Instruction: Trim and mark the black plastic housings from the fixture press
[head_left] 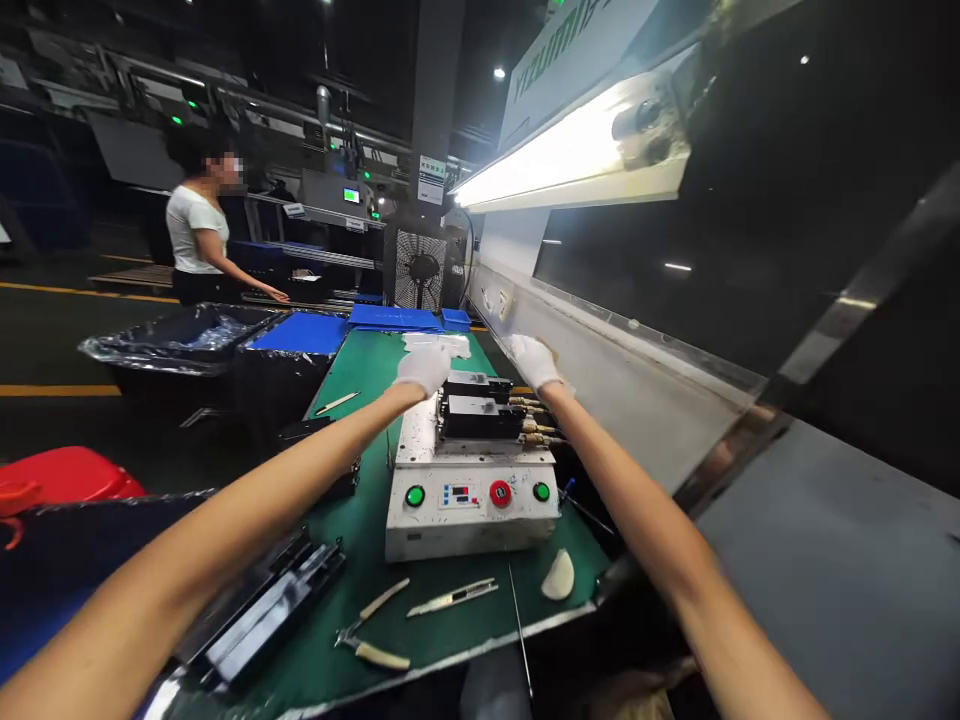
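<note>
My left hand (424, 370), in a white glove, is at the back left corner of a white machine (472, 535) with round buttons. Its fingers point away and are mostly hidden. My right hand (534, 362), gloved too, hovers past the machine's back right side; how its fingers are bent does not show clearly. Between both hands, a black housing (484, 416) lies on top of the machine, with a second black housing (477, 383) behind it. Brass-coloured fittings (536, 432) stick out on their right. A crumpled white cloth or sheet (450, 344) lies beyond my left hand.
On the green bench (300, 690) lie cutting pliers (375, 630), a utility knife (454, 597), a thin rod (519, 625) and a whitish wedge (558, 576). Black parts (270, 610) rest at the left. Lined bins (172, 345) and a person (199, 235) are beyond; a lamp (577, 150) hangs above.
</note>
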